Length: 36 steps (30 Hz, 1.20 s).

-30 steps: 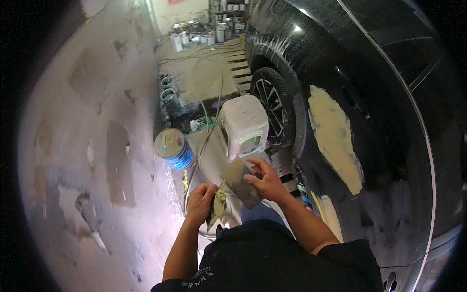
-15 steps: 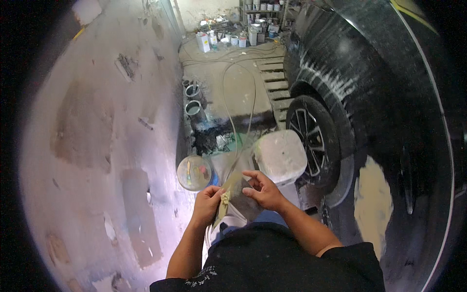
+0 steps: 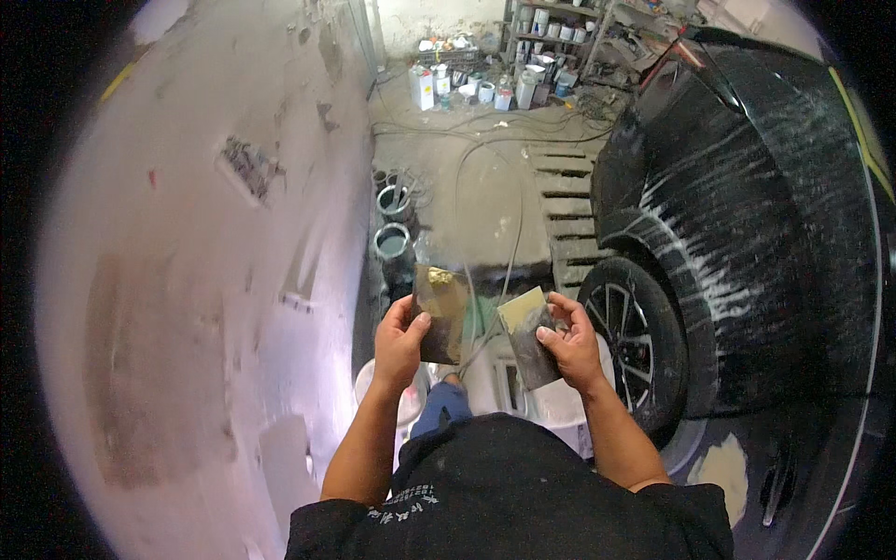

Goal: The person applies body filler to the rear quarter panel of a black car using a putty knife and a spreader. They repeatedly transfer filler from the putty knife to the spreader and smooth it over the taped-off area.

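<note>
My left hand (image 3: 398, 345) grips a flat dark putty spreader (image 3: 442, 329) by its side, thumb on top. A dab of yellow putty (image 3: 440, 276) sits near its far edge. In my right hand (image 3: 575, 349) is a second flat putty spreader (image 3: 529, 351), tilted, with yellow putty coating its far end. The two spreaders are apart, held in front of my body. Right of me stands a dark car (image 3: 765, 177) with whitish streaks over its wheel arch and a pale filler patch (image 3: 721, 478) low on its side.
A patched, whitish wall-like surface (image 3: 187, 243) runs along my left. Partly hidden below my hands are a round white lid (image 3: 397, 397) and a pale seat-like block. Ahead lie open cans (image 3: 393, 241), a hose (image 3: 511, 247), floor slats and paint containers (image 3: 423, 87). The car's wheel (image 3: 630, 341) is close on the right.
My hands have moved forward and apart, separating the two spreaders that were close together. The view has tilted up, showing more of the shelves and car.
</note>
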Each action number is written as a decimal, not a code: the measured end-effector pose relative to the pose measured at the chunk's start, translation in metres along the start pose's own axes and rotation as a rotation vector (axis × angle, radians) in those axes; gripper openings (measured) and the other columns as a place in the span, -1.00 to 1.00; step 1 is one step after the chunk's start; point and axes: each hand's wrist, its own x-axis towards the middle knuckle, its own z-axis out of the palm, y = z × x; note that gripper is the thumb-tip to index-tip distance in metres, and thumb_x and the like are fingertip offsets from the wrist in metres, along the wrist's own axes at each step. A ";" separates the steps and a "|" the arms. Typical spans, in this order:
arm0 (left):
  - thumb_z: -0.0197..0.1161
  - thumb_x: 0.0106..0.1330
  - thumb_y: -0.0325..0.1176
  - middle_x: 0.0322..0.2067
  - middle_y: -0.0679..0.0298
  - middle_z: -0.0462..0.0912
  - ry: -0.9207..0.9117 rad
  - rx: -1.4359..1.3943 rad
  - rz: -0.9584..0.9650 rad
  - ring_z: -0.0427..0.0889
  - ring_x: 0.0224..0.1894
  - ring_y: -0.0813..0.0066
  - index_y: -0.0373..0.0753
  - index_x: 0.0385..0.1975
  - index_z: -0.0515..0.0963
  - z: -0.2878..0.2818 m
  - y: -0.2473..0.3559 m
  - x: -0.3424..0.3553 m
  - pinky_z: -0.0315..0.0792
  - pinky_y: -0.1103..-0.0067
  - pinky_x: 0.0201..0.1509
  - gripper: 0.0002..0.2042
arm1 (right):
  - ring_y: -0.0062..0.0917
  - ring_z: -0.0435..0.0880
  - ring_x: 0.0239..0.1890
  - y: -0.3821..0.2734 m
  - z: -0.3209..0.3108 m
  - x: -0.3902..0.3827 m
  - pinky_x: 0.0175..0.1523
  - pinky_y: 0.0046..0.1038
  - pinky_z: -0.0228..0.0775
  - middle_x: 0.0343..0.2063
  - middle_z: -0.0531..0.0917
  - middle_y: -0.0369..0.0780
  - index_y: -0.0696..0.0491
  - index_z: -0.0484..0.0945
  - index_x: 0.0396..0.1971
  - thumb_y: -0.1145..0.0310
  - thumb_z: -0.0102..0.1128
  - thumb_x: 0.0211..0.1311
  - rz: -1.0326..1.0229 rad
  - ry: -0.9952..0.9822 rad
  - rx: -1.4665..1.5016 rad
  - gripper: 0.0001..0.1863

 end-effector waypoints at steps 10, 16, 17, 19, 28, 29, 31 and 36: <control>0.04 0.42 -0.56 0.10 0.22 0.52 -0.178 -0.564 -0.044 0.50 0.14 0.43 -0.22 0.20 0.31 0.012 0.040 0.182 0.33 0.40 0.30 -0.64 | -0.40 0.34 0.37 -0.033 0.055 0.160 0.38 -0.37 0.24 0.34 0.37 -0.11 0.12 0.35 0.25 0.61 0.24 0.23 -0.218 -0.141 -0.131 -0.43; 0.03 0.44 -0.55 0.21 0.25 0.48 -0.190 -0.734 -0.007 0.45 0.23 0.42 -0.18 0.31 0.28 0.039 0.055 0.270 0.28 0.38 0.36 -0.56 | -0.36 0.47 0.30 -0.042 0.065 0.258 0.37 -0.36 0.28 0.24 0.52 -0.09 0.12 0.44 0.18 0.55 0.22 0.28 -0.323 -0.157 -0.404 -0.55; 0.03 0.45 -0.54 0.21 0.25 0.47 -0.227 -0.717 -0.024 0.45 0.24 0.41 -0.18 0.33 0.27 0.044 0.054 0.285 0.27 0.38 0.36 -0.55 | -0.36 0.50 0.28 -0.047 0.065 0.278 0.36 -0.36 0.29 0.21 0.54 -0.09 0.12 0.45 0.18 0.55 0.22 0.29 -0.345 -0.162 -0.451 -0.55; 0.03 0.46 -0.53 0.23 0.26 0.46 -0.308 -0.680 -0.048 0.44 0.25 0.41 -0.18 0.36 0.25 0.055 0.048 0.319 0.27 0.38 0.37 -0.54 | -0.33 0.56 0.23 -0.057 0.064 0.327 0.32 -0.36 0.35 0.15 0.60 -0.09 0.11 0.47 0.18 0.55 0.21 0.29 -0.392 -0.173 -0.455 -0.56; 0.01 0.51 -0.03 0.34 0.14 0.29 -0.292 -0.492 0.007 0.30 0.35 0.32 -0.22 0.45 0.06 0.149 0.032 0.554 0.19 0.35 0.41 -0.37 | -0.49 0.47 0.23 -0.074 0.015 0.586 0.35 -0.41 0.26 0.18 0.52 -0.17 0.19 0.38 0.24 0.46 0.07 0.45 -0.160 -0.312 -0.041 -0.59; 0.04 0.45 0.06 0.36 0.13 0.26 -0.258 -0.468 0.047 0.34 0.32 0.29 -0.20 0.44 0.07 0.168 0.035 0.582 0.23 0.34 0.39 -0.31 | -0.50 0.47 0.23 -0.081 0.013 0.615 0.35 -0.41 0.26 0.19 0.52 -0.18 0.18 0.36 0.24 0.46 0.07 0.45 -0.082 -0.307 0.160 -0.59; 0.10 0.34 0.24 0.40 0.10 0.21 -0.190 -0.439 0.129 0.41 0.27 0.25 -0.17 0.43 0.08 0.204 0.045 0.632 0.29 0.32 0.37 -0.19 | -0.45 0.42 0.29 -0.106 0.005 0.655 0.41 -0.37 0.18 0.19 0.50 -0.16 0.15 0.33 0.26 0.47 0.02 0.47 0.055 -0.352 0.359 -0.60; 0.23 0.02 0.50 0.46 -0.01 0.07 -0.186 -0.270 0.293 0.21 0.44 0.21 -0.09 0.47 0.03 0.255 0.078 0.747 0.15 0.32 0.48 0.10 | -0.50 0.46 0.25 -0.168 -0.014 0.741 0.37 -0.39 0.27 0.21 0.50 -0.14 0.17 0.38 0.18 0.53 0.05 0.44 0.159 -0.352 0.512 -0.65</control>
